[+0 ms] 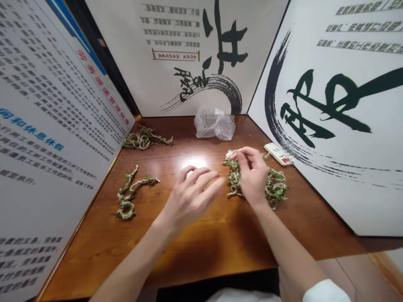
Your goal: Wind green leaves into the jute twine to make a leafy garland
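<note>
My right hand (254, 174) is closed in a pinch, with a small white tuft (231, 154) at its fingertips; what it is made of is too small to tell. Beneath that hand lies a tangled pile of leafy twine garland (276, 186), beige cord with green leaves, partly covered by my palm. My left hand (197, 188) hovers over the table just left of the pile, fingers loosely bent and apart, with nothing visible in them. Farther left, one leafy twine strand (124, 197) lies curved on the wood, looped at its near end.
More leafy twine (143, 137) is heaped at the back left. A crumpled clear plastic bag (215, 125) sits at the back middle. A white device with a small screen (277, 153) lies by the right panel. Printed panels (201, 90) wall in the wooden table (103, 247).
</note>
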